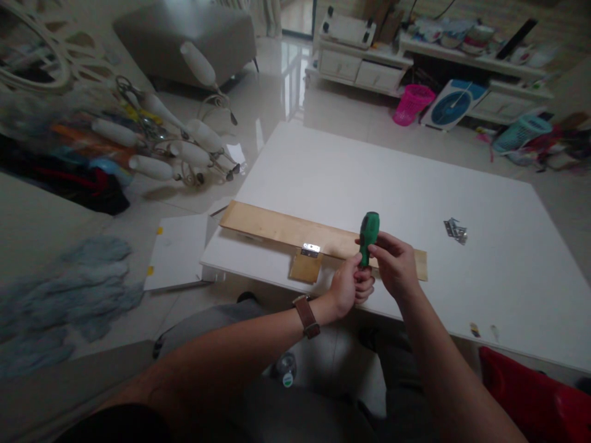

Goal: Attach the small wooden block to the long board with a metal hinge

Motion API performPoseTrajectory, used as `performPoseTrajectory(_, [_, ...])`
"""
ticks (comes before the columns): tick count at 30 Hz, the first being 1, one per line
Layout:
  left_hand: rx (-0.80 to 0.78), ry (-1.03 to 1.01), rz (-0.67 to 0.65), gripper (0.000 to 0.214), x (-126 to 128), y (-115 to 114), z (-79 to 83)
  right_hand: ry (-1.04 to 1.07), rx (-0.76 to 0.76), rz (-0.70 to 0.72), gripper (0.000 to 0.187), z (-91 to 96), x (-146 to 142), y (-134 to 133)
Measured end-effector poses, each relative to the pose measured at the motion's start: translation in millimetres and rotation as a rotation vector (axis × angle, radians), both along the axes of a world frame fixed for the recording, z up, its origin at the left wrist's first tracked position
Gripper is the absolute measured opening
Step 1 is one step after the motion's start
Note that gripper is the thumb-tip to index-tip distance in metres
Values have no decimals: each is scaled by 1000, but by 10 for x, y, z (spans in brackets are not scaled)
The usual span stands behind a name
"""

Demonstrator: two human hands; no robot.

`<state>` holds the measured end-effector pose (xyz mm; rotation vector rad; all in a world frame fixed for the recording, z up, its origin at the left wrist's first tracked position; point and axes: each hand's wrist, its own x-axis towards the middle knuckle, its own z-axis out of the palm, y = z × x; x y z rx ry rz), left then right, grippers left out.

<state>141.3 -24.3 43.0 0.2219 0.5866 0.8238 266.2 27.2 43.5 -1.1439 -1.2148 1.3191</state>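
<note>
Lower centre of the frame: left hand (347, 289) with a brown-strapped wristwatch (307, 316), and right hand (395, 266), both clenched around the lower part of a green-handled screwdriver (369, 231). Held upright, handle topmost, tip hidden behind the fingers. Cannot tell whether the tip meets anything.

Just behind the hands, at the near edge of the white bench (415, 184): a long wooden strip (277, 225), long axis running from centre left to lower right, right end passing behind the right hand. Left of the hands and nearer the left one: a metal hinge (310, 250) joining the strip to a small wooden block (305, 268) overhanging the edge. Well apart to the right: a small heap of metal fittings (455, 231).

Left of the bench, on the glossy tiled floor: a white panel (178, 252). Upper left: a chandelier (184, 144) lying on its side. Far edge of the room: a pink basket (413, 103), a fan (450, 106) and a low white cabinet (364, 64).
</note>
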Motion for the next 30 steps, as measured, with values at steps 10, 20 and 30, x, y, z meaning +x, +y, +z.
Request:
performPoseTrajectory(10, [2, 7, 2, 55, 2, -3, 14, 67, -28, -3, 35, 17, -29, -9])
performPoseTrajectory(20, [3, 27, -8, 58, 16, 2, 2, 84, -42, -2, 35, 16, -28, -6])
performPoseTrajectory(30, [-2, 22, -7, 53, 16, 8, -3, 104, -47, 5, 34, 34, -35, -9])
